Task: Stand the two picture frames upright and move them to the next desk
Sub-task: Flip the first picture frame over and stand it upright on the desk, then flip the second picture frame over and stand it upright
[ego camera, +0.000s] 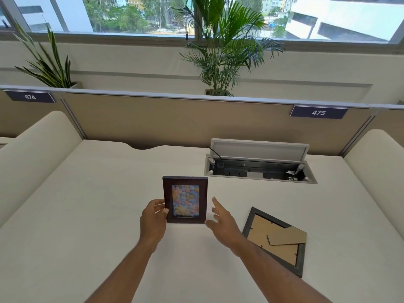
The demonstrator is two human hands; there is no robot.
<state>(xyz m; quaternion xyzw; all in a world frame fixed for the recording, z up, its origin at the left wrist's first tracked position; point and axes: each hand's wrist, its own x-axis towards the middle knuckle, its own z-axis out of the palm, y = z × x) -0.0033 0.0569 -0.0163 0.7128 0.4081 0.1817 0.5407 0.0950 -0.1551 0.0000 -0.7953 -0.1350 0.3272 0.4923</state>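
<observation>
A dark brown picture frame (185,200) with a pastel picture stands upright in the middle of the white desk (87,204). My left hand (154,219) touches its left edge with curled fingers. My right hand (223,219) hovers just off its right edge, fingers spread, not holding it. A second frame (277,239), dark grey, lies face down to the right of my right forearm, its cardboard back and folded stand showing.
An open cable hatch (260,165) with a raised lid sits at the back right of the desk. Beige partitions (175,121) labelled 474 and 475 close the back. Rounded cream dividers (37,154) flank both sides; the neighbouring desk lies beyond the left one. Plants stand behind.
</observation>
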